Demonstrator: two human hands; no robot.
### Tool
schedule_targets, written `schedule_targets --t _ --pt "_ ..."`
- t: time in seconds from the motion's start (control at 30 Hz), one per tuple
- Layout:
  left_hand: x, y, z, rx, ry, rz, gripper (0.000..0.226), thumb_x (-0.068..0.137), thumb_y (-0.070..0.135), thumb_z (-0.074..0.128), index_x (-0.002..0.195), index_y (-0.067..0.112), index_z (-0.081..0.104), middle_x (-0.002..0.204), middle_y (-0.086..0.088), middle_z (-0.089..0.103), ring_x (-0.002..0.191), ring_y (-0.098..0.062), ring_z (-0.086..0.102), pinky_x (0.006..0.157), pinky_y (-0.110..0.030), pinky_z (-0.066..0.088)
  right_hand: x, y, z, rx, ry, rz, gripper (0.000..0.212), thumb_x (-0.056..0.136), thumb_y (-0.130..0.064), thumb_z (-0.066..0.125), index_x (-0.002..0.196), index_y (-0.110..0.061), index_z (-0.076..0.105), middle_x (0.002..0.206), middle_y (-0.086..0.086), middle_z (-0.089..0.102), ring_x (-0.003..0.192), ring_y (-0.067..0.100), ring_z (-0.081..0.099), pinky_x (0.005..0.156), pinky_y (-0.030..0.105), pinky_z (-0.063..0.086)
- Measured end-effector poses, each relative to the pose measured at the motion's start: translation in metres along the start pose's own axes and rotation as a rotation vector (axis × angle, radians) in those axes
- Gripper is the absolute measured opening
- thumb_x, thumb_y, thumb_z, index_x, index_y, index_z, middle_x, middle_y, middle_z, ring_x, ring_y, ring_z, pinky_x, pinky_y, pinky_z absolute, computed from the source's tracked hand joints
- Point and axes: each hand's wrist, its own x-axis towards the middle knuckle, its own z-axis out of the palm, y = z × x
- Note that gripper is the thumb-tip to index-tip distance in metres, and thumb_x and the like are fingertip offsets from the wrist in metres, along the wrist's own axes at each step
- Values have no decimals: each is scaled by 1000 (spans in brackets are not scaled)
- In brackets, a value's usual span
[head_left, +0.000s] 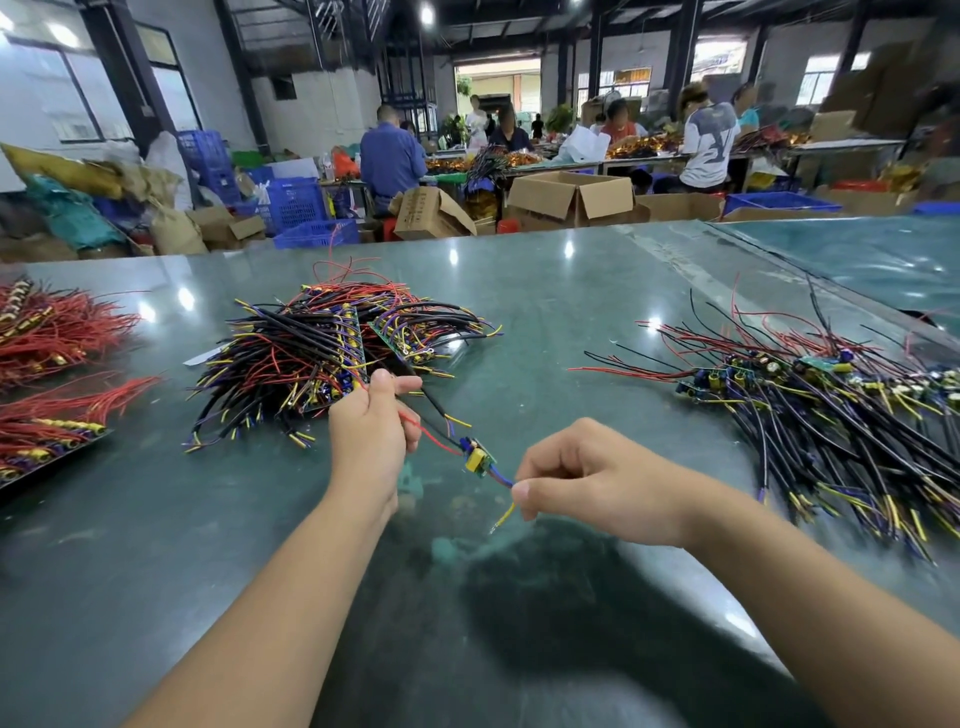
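Circuit board (479, 460) over glossy green table (571, 312), busy workshop (493, 78) behind

- We see the table (519, 291) as glossy dark green, smooth, mirroring the lamps.
- We find the wires (431, 434) on the small board (479, 457) sheathed in smooth coloured plastic.
- We read the boxes (571, 200) as matt brown cardboard.

Bare table (545, 312) ran open up frame centre; wire heap (337, 353) blocked centre left, wire pile (831, 405) right, red bundles (52, 364) far left.
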Motion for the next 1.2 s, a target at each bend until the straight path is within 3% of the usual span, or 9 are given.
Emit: schedule_targets --t 0.13,0.43,0.6,0.73,0.8,0.9,1.07,1.13,1.2 --pt "3 2 -1 -28 41 -2 44 103 25 35 71 13 64 42 1 47 32 -4 37 35 -14 31 3 -1 4 -5 49 -42 25 87 -23 58 63 -21 62 45 -12 34 43 4 27 43 14 24" --pt "0 16 1 -238 -175 -86 42 97 48 41 94 15 67 45 5 51 39 -4 43 40 -12 35 3 11 -18 -64 692 -56 32 94 -31 54 64 -20 58 44 -11 30 44 5 27 44 16 20" --pt "-4 20 -1 -282 -247 -110 54 79 59 44 95 13 65 46 4 54 41 -2 47 42 -11 39 -5 6 -45 -107 1064 -33 31 98 -31 49 73 -18 64 43 -13 43 46 6 38 47 20 26" --pt "-3 22 -3 -318 -263 -168 61 83 63 37 98 11 64 47 4 54 43 -3 49 43 -10 41 -25 8 -80 -278 1332 88 38 101 -35 37 68 -22 50 57 -3 51 59 23 46 56 38 29" --pt "-2 23 -6 -355 -289 -206 66 90 64 27 99 10 64 48 2 55 44 -4 51 45 -10 41 -37 16 -98 -467 1411 232 37 96 -34 28 92 -20 62 80 13 66 74 34 55 62 39 35" --pt "-4 25 -10 -394 -319 -224 71 91 65 23 98 8 63 50 1 57 45 -6 52 47 -10 42 -57 39 -123 -691 1420 494 51 84 -20 32 129 -14 56 109 21 66 95 39 59 79 42 40" --pt "-2 23 -12 -398 -323 -236 69 92 63 24 98 8 64 51 1 58 45 -7 52 47 -11 41 -80 85 -141 -681 1096 1134 35 85 -9 49 118 -16 59 123 15 59 123 32 42 101 45 27" --pt "-1 21 -11 -395 -312 -238 66 93 61 25 98 7 63 51 1 57 45 -7 52 46 -12 41 -76 90 -139 -660 1065 1196 33 83 -10 48 113 -14 60 125 14 57 126 33 37 105 49 23" --pt "1 20 -12 -371 -302 -241 63 95 58 26 98 8 64 51 1 57 46 -7 52 45 -12 41 -66 88 -133 -737 1100 1081 34 83 -13 48 115 -12 61 127 16 55 123 36 39 104 47 25"
